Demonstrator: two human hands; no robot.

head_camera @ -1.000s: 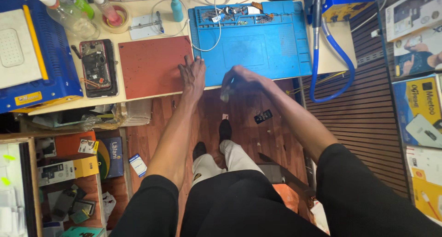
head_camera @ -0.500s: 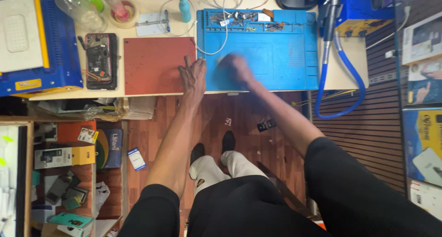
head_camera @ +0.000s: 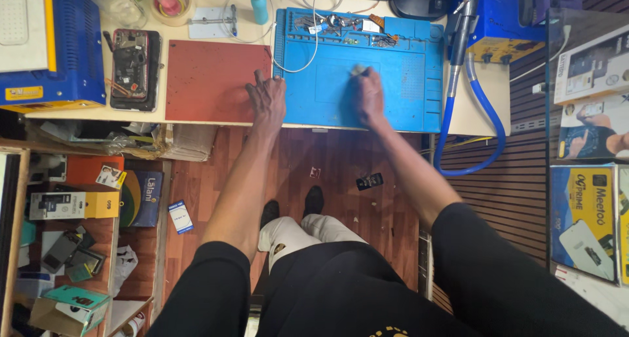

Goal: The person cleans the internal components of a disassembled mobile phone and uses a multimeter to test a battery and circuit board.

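Now | left hand (head_camera: pixel 266 101): fingers spread flat on red rectangular rubber mat (head_camera: pixel 209 80) | right hand (head_camera: pixel 368 94): fingers closed on small pale wad (head_camera: pixel 358 69), pressed to blue silicone work mat (head_camera: pixel 406 88)

L hand (head_camera: pixel 266 101) flat on red mat (head_camera: pixel 209 80); R hand (head_camera: pixel 368 96) on blue mat (head_camera: pixel 406 94).

**One head camera, looking straight down**

A single camera is sitting on the person's head and facing steeply down over the bench edge. It is taking in the blue work mat (head_camera: pixel 367 81) and red mat (head_camera: pixel 209 81) near the top, the person's arms, legs and the wooden floor (head_camera: pixel 341 180) below. No second view is sharing the scene.
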